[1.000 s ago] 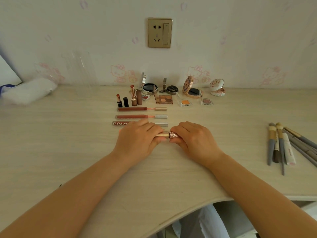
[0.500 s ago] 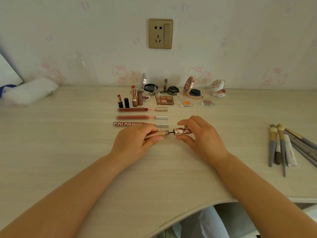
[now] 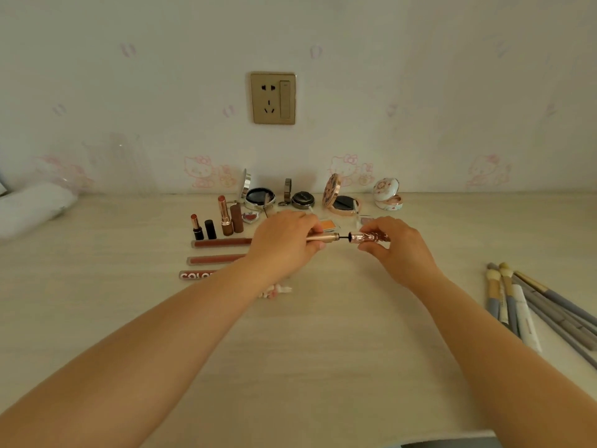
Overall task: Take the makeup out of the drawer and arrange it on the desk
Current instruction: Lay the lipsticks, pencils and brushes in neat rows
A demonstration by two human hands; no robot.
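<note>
My left hand (image 3: 284, 244) grips a slim gold tube (image 3: 324, 237) above the desk (image 3: 323, 334). My right hand (image 3: 395, 245) pinches its ornate rose-gold cap (image 3: 368, 236), pulled a little off the tube, with a dark wand stem showing between them. Behind the hands stand open lipsticks (image 3: 223, 215) and open compacts (image 3: 260, 197). Three lip gloss tubes (image 3: 219, 243) lie in a row at the left, partly hidden by my left arm. A small pale pink thing (image 3: 277, 291) lies on the desk just right of my left wrist.
Several makeup brushes (image 3: 517, 302) lie at the desk's right edge. A white cloth bundle (image 3: 32, 208) sits at the far left by a clear container (image 3: 126, 166). A wall socket (image 3: 273, 98) is above the makeup. The desk's curved front edge runs at bottom right.
Both hands have lifted and moved away from me toward the compacts. The cap has come off the tube and the gap between them has widened.
</note>
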